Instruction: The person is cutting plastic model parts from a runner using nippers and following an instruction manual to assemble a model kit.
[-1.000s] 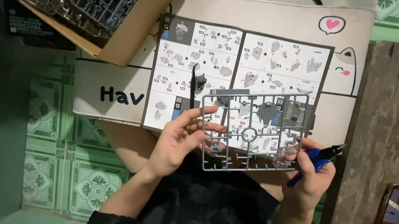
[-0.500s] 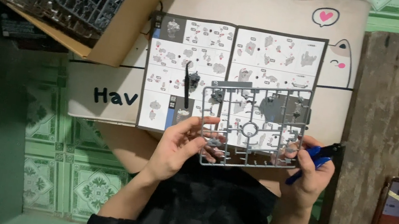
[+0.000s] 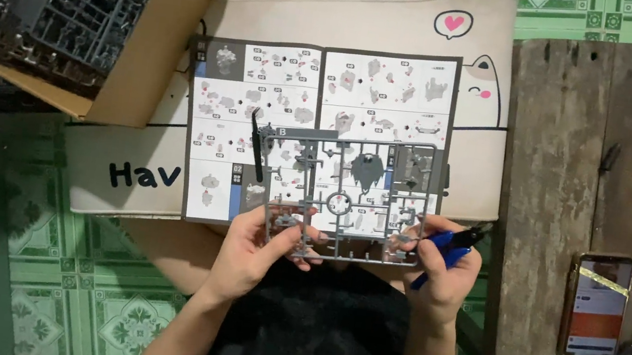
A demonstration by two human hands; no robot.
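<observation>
Green patterned floor tiles (image 3: pixel 111 313) surround a beige mat (image 3: pixel 369 22) beside wooden planks (image 3: pixel 550 192).

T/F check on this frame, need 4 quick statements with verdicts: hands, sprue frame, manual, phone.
1. The left hand holds the grey sprue frame at its lower left corner. True.
2. The right hand is empty. False: it holds blue-handled nippers.
3. The instruction sheet lies folded shut. False: it is spread open under the frame.
4. A phone lies on the wooden surface to the right. True.
</observation>
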